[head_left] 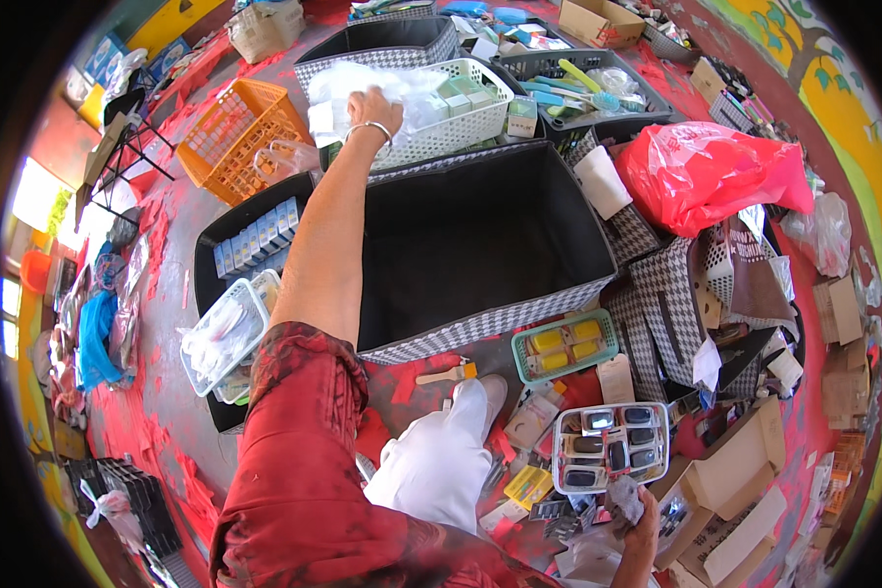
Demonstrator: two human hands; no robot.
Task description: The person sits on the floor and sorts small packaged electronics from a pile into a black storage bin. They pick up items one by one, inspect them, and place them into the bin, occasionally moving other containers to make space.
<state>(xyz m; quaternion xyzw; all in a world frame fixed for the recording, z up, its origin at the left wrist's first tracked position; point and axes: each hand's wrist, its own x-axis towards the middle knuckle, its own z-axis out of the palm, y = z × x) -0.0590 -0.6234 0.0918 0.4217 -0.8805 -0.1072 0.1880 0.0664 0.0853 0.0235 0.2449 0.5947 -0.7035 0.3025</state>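
Note:
My left hand (pixel 374 112), with a bracelet at the wrist, reaches far forward. Its fingers are bent down into a heap of clear plastic bags (pixel 402 83) in a white perforated basket (pixel 441 137); the fingertips are partly hidden. Pale green boxes (pixel 461 98) sit at that basket's right end. Low on the right, my right hand (pixel 640 534) is closed around a crumpled grey cloth (pixel 625 498). Just beyond it stands a small white basket (pixel 559 461) of dark, glossy oval items (pixel 588 444). Between my arms lies a large black-lined houndstooth storage box (pixel 480 245) with nothing in it.
An orange crate (pixel 225 147) stands left of the white basket. Blue boxes (pixel 260 238) and a tub of white plastic items (pixel 225 333) lie nearer. A red plastic bag (pixel 706 171) rests at right. A green basket (pixel 559 348), brush (pixel 446 374) and cardboard boxes (pixel 730 470) are close by.

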